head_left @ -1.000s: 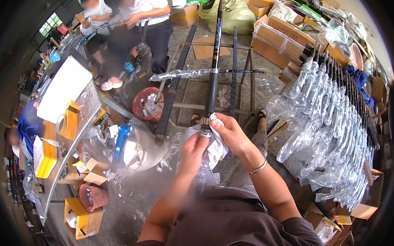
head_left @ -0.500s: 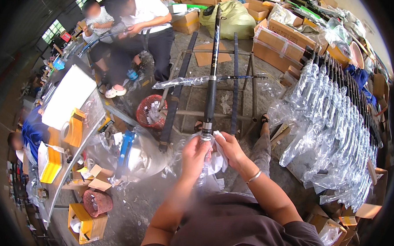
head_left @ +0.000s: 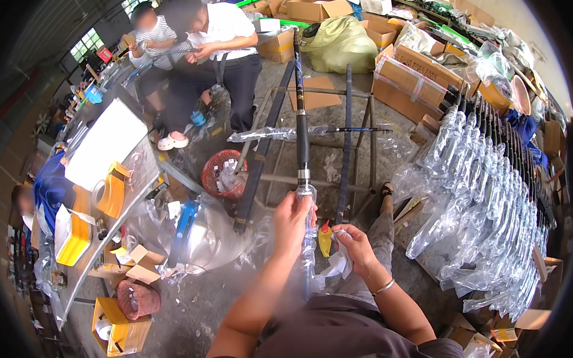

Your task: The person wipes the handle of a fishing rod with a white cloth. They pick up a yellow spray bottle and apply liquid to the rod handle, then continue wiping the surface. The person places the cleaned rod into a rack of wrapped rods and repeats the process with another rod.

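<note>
A black fishing rod (head_left: 303, 140) with a silver collar stands nearly upright in the picture, pointing away from me. My left hand (head_left: 291, 223) is closed round its lower part, just below the collar, where clear plastic film (head_left: 308, 258) covers it. To the right and apart from the rod, my right hand (head_left: 360, 249) pinches a crumpled white cloth (head_left: 338, 264). Between my hands shows a small yellow bottle (head_left: 325, 240) with a red tip. Beyond, a second fishing rod (head_left: 265, 134) in clear plastic lies crosswise over the stand, passing behind the first.
A metal stand (head_left: 261, 161) with dark padded bars is ahead. Many plastic-sleeved rods (head_left: 473, 203) lean in a row at right. A red basket (head_left: 225, 188) and a cluttered table (head_left: 124, 202) are left. Two people work at far left; cartons (head_left: 410, 84) pile up behind.
My right hand has drawn away from the rod, down and to the right, with the cloth. My left hand still grips the rod, which now points straighter ahead. The yellow bottle has come into sight.
</note>
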Demonstrator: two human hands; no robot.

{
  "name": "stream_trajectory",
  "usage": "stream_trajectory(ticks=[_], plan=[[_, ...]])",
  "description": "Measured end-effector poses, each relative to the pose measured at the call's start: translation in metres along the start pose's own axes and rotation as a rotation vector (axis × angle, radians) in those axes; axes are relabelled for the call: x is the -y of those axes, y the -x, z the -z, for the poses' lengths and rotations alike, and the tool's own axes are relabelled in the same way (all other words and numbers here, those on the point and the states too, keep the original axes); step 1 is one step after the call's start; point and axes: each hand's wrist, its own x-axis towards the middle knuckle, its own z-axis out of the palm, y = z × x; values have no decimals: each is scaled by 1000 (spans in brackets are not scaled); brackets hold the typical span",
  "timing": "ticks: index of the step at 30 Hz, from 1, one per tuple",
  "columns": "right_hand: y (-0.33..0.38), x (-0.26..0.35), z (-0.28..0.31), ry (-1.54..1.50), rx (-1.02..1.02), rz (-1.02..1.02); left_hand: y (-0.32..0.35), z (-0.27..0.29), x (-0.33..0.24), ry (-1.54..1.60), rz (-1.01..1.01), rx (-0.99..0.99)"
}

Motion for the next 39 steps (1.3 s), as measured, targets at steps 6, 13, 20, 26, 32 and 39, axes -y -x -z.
stream_trajectory(ticks=[6, 13, 20, 26, 32, 39], plan=[[22, 34, -17, -98, 246, 38, -15, -24, -30, 166, 30, 176], [62, 78, -32, 25, 356, 272, -27, -68, -62, 246, 53, 276], [81, 95, -29, 35, 312, 310, -29, -96, -76, 301, 108, 288], [86, 100, -28, -29, 305, 261, -30, -102, -71, 287, 100, 301], [87, 97, -26, -28, 294, 273, -31, -104, -66, 293, 109, 289], [85, 90, -22, -38, 289, 260, -30, -101, -57, 297, 97, 307]])
